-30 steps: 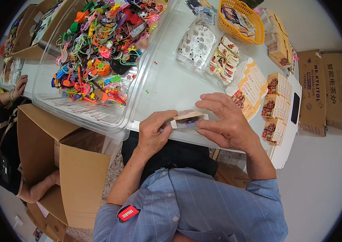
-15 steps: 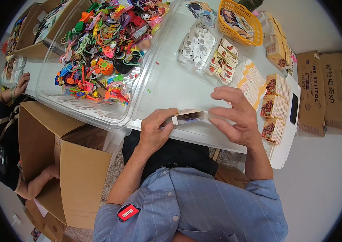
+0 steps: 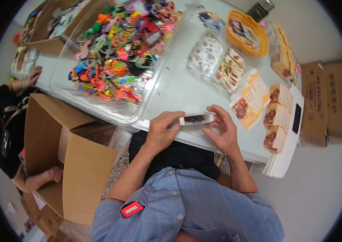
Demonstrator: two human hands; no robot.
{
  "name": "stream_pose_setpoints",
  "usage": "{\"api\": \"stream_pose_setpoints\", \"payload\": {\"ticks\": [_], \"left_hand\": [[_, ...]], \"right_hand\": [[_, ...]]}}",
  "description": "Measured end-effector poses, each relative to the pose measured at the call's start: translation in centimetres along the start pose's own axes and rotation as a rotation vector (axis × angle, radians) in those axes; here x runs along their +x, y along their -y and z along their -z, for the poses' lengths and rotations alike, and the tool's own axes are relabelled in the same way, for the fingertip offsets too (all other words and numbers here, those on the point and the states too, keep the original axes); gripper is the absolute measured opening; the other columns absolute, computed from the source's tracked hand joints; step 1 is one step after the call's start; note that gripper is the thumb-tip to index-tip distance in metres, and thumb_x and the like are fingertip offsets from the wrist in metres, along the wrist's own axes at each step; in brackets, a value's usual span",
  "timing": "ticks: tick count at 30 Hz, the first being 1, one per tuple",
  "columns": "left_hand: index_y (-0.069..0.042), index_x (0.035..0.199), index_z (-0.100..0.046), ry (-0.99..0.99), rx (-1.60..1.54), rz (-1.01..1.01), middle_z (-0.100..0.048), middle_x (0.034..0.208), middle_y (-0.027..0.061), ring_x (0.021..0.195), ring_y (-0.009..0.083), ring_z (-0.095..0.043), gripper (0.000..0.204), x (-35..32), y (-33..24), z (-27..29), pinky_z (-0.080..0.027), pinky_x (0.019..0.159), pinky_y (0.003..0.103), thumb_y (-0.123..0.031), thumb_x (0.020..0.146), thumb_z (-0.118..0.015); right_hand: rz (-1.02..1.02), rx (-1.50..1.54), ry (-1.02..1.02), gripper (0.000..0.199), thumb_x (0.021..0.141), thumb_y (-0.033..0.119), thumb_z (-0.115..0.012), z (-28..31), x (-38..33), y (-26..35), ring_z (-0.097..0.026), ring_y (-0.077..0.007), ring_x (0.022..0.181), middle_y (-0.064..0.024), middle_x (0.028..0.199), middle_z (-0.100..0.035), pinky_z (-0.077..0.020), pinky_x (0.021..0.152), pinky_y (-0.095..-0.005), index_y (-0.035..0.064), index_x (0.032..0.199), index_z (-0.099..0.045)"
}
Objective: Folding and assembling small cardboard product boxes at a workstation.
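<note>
Over the table's front edge, my left hand (image 3: 164,131) pinches one end of a small, shallow cardboard box (image 3: 196,119). The box's long side faces up and shows something dark inside; blur hides what it is. My right hand (image 3: 222,130) is curled round the other end, with fingertips at the end of the box and the thumb just below it. To the right of that hand lies a flat, unfolded orange-and-white printed carton (image 3: 249,103). Beyond it are a clear bag of small red, cream and green pieces (image 3: 230,69) and a bag of white packets (image 3: 205,54).
A clear plastic bin (image 3: 142,115) of colourful trinkets stands left. A yellow basket (image 3: 264,46), stacked small boxes (image 3: 273,139), a black phone (image 3: 297,118) and a dark bottle (image 3: 259,10) are right. A co-worker's hand (image 3: 54,174) reaches into a big carton (image 3: 86,181).
My right hand has come down and left, from spread fingers apart from the box to its right end. The left hand keeps hold of the box. The whole view has shifted slightly.
</note>
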State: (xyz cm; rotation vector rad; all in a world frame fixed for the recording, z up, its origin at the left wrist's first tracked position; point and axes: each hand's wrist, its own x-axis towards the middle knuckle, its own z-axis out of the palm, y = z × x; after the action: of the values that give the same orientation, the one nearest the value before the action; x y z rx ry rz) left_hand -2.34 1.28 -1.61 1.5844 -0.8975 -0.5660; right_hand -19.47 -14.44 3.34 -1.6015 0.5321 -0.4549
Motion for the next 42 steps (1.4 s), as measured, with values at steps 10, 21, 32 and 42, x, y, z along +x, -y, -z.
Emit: {"api": "stream_pose_setpoints", "payload": {"ticks": [10,21,32,42], "left_hand": [[-0.005,0.116,-0.073,-0.022,-0.003,-0.09,-0.071,0.096,0.0109,0.076,0.0167,-0.068,0.04,0.0,0.1,-0.1,-0.055,0.066,0.027,0.009,0.079,-0.071],[-0.006,0.112,-0.071,-0.052,-0.035,-0.197,-0.072,0.095,0.0117,0.086,0.0307,-0.07,0.031,0.3,0.2,-0.2,-0.056,0.076,0.038,-0.002,0.082,-0.075],[-0.01,0.114,-0.067,0.002,-0.021,-0.14,-0.074,0.097,0.0054,0.091,0.0284,-0.07,0.025,-0.1,1.8,-0.5,-0.056,0.08,0.04,-0.009,0.09,-0.069],[-0.006,0.111,-0.069,0.001,-0.044,-0.162,-0.071,0.093,0.0108,0.084,0.0273,-0.067,0.026,0.3,0.6,-0.2,-0.054,0.071,0.036,-0.004,0.086,-0.074]], "right_hand": [[0.46,-0.437,-0.039,0.028,0.09,-0.004,-0.068,1.9,9.4,9.6,-0.062,-0.0145,0.089,-0.0077,0.105,-0.067,-0.0506,0.081,-0.0278,-0.0028,0.118,-0.068],[0.409,-1.481,0.834,0.029,0.084,0.028,-0.076,-16.4,26.7,9.2,-0.07,-0.0391,0.09,-0.0185,0.091,-0.072,-0.0549,0.077,-0.0499,0.0021,0.095,-0.074],[0.271,-0.954,0.83,0.02,0.093,0.021,-0.069,-12.9,27.1,12.2,-0.068,-0.02,0.08,-0.0114,0.085,-0.07,-0.0535,0.068,-0.0363,0.001,0.093,-0.073],[0.127,-0.096,0.293,0.014,0.1,0.01,-0.063,-4.5,20.5,12.8,-0.068,-0.0139,0.073,-0.0079,0.09,-0.071,-0.0549,0.067,-0.0284,-0.0023,0.104,-0.068]]}}
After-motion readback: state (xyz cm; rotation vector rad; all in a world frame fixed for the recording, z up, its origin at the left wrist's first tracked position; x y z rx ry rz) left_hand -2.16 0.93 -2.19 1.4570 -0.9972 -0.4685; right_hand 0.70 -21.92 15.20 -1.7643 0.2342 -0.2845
